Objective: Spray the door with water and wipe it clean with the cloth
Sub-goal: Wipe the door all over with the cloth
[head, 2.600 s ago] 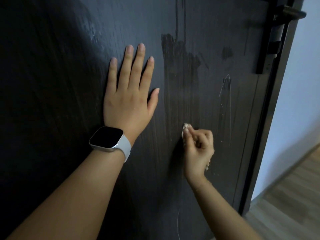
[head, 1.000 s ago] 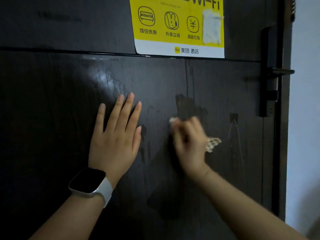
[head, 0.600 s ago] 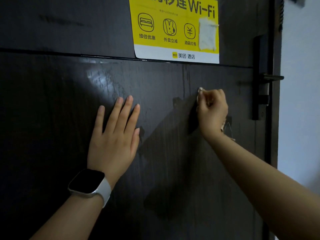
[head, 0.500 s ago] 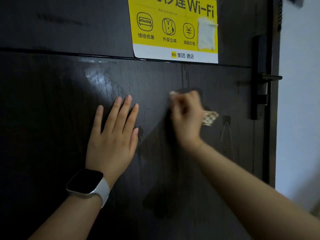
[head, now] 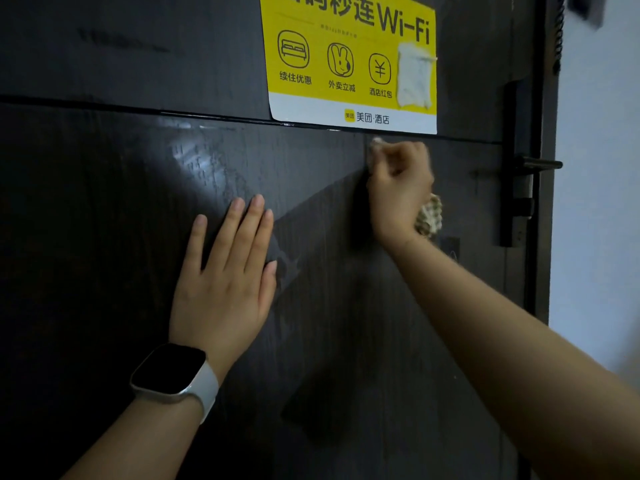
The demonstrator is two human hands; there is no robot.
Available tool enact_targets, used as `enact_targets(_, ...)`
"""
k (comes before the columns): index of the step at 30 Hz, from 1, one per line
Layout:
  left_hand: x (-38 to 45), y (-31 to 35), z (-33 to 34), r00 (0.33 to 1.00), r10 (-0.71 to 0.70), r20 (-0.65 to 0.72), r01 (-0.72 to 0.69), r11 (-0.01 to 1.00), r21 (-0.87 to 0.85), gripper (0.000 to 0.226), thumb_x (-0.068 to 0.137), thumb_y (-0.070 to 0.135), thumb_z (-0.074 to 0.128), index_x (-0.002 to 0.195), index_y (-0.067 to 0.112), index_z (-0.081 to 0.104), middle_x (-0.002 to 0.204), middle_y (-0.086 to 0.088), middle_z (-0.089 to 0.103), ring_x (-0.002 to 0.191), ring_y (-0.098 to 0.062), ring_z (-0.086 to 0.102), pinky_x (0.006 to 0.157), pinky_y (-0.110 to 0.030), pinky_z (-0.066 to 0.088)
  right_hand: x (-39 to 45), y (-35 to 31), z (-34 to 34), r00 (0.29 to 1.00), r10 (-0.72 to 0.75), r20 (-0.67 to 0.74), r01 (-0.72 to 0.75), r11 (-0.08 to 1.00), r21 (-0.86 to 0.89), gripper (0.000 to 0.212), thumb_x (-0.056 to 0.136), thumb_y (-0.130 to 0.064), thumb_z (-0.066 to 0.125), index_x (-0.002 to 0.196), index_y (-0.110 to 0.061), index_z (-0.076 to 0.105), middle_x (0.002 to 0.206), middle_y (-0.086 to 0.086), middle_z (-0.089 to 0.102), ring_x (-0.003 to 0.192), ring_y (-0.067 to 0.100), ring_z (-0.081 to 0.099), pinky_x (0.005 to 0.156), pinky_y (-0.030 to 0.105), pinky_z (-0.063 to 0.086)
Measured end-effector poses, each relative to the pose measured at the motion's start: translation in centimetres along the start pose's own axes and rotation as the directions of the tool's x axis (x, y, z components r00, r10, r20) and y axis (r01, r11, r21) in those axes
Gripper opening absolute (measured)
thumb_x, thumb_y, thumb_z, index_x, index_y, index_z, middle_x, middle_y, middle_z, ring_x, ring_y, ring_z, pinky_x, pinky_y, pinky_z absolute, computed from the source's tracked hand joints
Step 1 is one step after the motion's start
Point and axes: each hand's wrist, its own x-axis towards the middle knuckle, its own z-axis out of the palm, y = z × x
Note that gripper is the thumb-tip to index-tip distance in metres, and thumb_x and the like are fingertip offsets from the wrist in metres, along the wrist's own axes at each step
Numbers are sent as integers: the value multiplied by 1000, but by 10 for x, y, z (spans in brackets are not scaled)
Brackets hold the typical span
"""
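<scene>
Since the earlier frame, right hand [head: 398,188], clamped on cloth [head: 430,216], has risen to just below sticker [head: 349,57]; left hand [head: 225,271] lies flat on door [head: 104,237]. Wiping step; next stroke likely downward.

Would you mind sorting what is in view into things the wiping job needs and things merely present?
In use: door; cloth, gripped by right hand; left hand flat on the door.
Merely present: yellow Wi-Fi sticker; door handle; smartwatch.

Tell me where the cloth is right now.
In the head view, the cloth is bunched in the right hand, pressed to the door just below the yellow sticker, left of the handle.
</scene>
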Motion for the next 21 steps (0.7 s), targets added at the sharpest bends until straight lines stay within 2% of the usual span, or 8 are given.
enact_targets(3,-2,0,-2,1000,-14,15,13,1000,8,58,104,32,31,155,6,22,164,-10,17,151,-26,16,121,-53,13,-31,-41,29,965,-233,123,221,970,101,16,87,-10,69,73,-6,64,77,6,54,70,17,53,67,32,42)
enact_targets(5,-2,1,-4,999,-18,36,17,999,32,58,104,33,30,156,7,22,164,-10,16,151,-26,15,122,-52,12,-40,-58,36,930,-318,186,294,945,147,16,88,-10,69,73,-5,65,77,8,55,71,21,57,66,28,40)
enact_targets(7,-1,-1,-5,999,-22,47,20,998,52,59,105,35,27,156,8,21,164,-9,14,152,-25,13,122,-51,9,-34,-55,32,896,-359,263,327,932,158,16,88,-14,69,76,-5,67,79,9,57,72,17,58,66,25,39)
enact_targets(9,0,0,-3,998,-8,56,6,999,47,59,104,35,27,156,8,21,164,-9,15,152,-25,13,122,-51,9,-10,-32,19,917,-314,248,294,949,116,18,88,-18,68,75,-6,66,78,7,56,73,13,55,69,28,41)
enact_targets(12,2,1,-2,998,-2,57,0,999,34,59,104,34,28,156,7,21,164,-10,15,152,-26,14,121,-53,12,35,11,-8,987,-101,122,102,995,-6,27,89,-30,67,73,-10,63,79,1,52,71,5,48,73,33,43)
enact_targets(16,0,1,-2,999,-7,41,6,999,37,60,104,34,29,156,6,20,164,-11,15,152,-27,14,121,-54,14,62,34,-27,992,87,86,-78,991,-108,31,91,-33,65,77,-6,63,83,1,54,71,3,47,72,25,39)
enact_targets(19,1,2,-3,999,-4,45,2,999,42,61,103,34,30,156,6,20,164,-11,15,152,-27,14,121,-54,12,50,22,-17,993,100,56,-97,993,-67,24,91,-30,65,77,-11,61,84,7,61,76,17,56,78,36,46)
enact_targets(21,1,1,-2,998,-10,55,8,999,42,61,103,34,30,156,6,21,164,-11,15,151,-27,14,121,-54,12,30,0,0,997,-18,78,19,1000,-8,23,90,-23,67,73,-9,60,79,8,60,73,20,55,73,40,45)
